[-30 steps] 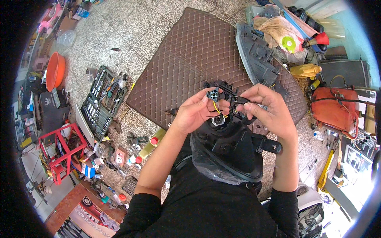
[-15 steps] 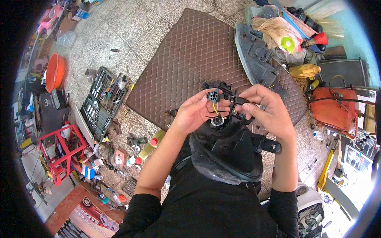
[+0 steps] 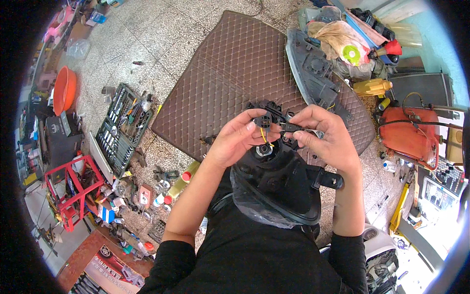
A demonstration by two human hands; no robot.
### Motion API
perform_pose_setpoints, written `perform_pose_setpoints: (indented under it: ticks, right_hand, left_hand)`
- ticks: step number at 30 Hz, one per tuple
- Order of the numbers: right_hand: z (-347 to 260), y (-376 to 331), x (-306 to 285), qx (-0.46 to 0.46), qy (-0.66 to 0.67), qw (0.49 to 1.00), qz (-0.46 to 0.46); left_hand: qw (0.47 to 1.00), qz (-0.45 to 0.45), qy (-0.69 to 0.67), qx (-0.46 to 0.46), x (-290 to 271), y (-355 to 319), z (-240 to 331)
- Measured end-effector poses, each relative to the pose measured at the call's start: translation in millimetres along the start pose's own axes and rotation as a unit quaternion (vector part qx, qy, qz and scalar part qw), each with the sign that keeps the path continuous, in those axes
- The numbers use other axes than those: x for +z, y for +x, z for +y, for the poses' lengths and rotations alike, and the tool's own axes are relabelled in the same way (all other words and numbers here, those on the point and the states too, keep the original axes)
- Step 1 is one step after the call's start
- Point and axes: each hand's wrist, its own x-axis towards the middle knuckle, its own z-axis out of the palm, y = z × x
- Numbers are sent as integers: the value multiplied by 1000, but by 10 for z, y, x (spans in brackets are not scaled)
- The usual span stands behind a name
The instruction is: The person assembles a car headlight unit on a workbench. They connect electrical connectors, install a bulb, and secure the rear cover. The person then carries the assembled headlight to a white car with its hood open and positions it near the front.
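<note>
A black car headlight (image 3: 281,179) rests on my lap, its back opening facing up and clear film along its lower edge. My left hand (image 3: 230,139) pinches a dark wired connector (image 3: 265,121) between thumb and fingers, above the opening. A yellow wire (image 3: 264,134) runs from it down toward a round metallic socket (image 3: 265,150) in the housing. Close beside it, my right hand (image 3: 330,139) grips a small black plug (image 3: 292,127) between thumb and fingertips. Whether the two pieces touch is hard to make out.
A brown quilted mat (image 3: 220,73) lies ahead, with another headlight (image 3: 316,68) at its right side. On the left are an open socket set (image 3: 122,127), a red metal frame (image 3: 76,188) and scattered bottles and tools. An orange tank (image 3: 409,132) stands at the right.
The connector in my left hand has turned, so its slotted face no longer shows. My right hand's plug has come slightly nearer to it. The whole view has shifted a little.
</note>
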Motion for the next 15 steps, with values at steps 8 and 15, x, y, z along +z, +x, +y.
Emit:
perform_pose_setpoints:
  ticks: [8,15]
  right_hand:
    - [-3,11,-30,-33,-60,998,-8]
    - [-201,-20,-11,16,-92,996,11]
  left_hand:
    - [999,-32,-16,16,8,12,4]
    - [999,-22,5,30,13,0,-13]
